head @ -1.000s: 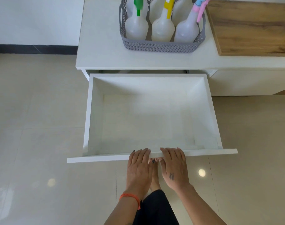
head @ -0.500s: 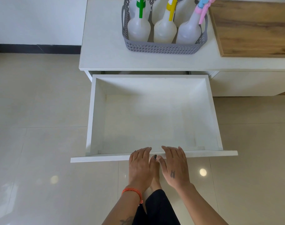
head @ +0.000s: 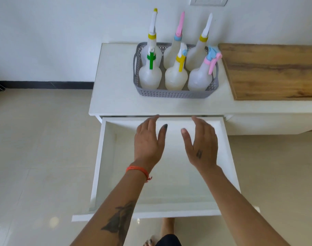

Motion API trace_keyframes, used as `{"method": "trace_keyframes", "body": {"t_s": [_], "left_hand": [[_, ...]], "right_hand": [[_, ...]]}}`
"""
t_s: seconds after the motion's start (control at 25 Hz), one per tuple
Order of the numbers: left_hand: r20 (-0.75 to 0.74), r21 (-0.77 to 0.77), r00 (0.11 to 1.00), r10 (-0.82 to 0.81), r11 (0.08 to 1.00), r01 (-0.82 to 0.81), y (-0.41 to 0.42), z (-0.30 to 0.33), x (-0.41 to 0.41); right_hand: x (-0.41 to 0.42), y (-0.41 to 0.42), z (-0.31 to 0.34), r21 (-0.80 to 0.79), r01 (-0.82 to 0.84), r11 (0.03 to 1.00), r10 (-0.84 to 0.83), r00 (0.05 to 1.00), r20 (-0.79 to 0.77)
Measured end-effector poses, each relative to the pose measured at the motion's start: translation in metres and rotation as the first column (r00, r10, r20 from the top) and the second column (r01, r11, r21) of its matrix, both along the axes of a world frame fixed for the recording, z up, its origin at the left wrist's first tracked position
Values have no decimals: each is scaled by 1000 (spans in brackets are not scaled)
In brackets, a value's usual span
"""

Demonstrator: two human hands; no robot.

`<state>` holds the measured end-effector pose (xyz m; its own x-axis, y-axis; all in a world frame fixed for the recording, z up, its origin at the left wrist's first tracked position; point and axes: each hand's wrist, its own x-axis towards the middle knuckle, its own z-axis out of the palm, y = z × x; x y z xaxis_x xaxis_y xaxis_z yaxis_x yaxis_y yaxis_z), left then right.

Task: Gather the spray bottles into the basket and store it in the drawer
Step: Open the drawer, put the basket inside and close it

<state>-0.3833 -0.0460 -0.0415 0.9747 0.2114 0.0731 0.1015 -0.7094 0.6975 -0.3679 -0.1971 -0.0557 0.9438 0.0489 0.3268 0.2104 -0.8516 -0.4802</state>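
— Where does the grey perforated plastic basket (head: 171,94) sit?

— On the white counter (head: 116,96), just behind the white pulled-out drawer (head: 105,157). I count six translucent plastic spray bottles (head: 150,77) standing upright in it, in two rows of three. In the row nearer the drawer, the triggers are green, yellow and pink with blue. A brown wooden board (head: 276,73) lies on the counter just right of the basket.

— And the hands?

— Both hang over the drawer's far half, short of the basket and not touching it. My left hand (head: 149,142), with an orange thread bracelet (head: 136,170) at the wrist, has a slack grip: fingers spread, nothing in it. My right hand (head: 200,144) shows the same, fingers apart and bare of any load, its palm turned towards the left one.

— The drawer itself?

— It stands wide out from under the counter, over the beige tiled floor (head: 36,139). Its fingertip-side edge meets the counter's front lip, where both sets of fingertips reach.
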Motion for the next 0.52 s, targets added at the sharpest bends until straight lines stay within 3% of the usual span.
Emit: {"method": "trace_keyframes", "body": {"t_s": [0.24,0.52], "left_hand": [[263,31,965,-14,1000,6,18,90,120],[352,45,936,23,998,-41,47,134,240]], "right_hand": [[123,9,84,-4,-74,997,72,953,294],[257,-7,134,-92,-47,995,75,940,331]]}}
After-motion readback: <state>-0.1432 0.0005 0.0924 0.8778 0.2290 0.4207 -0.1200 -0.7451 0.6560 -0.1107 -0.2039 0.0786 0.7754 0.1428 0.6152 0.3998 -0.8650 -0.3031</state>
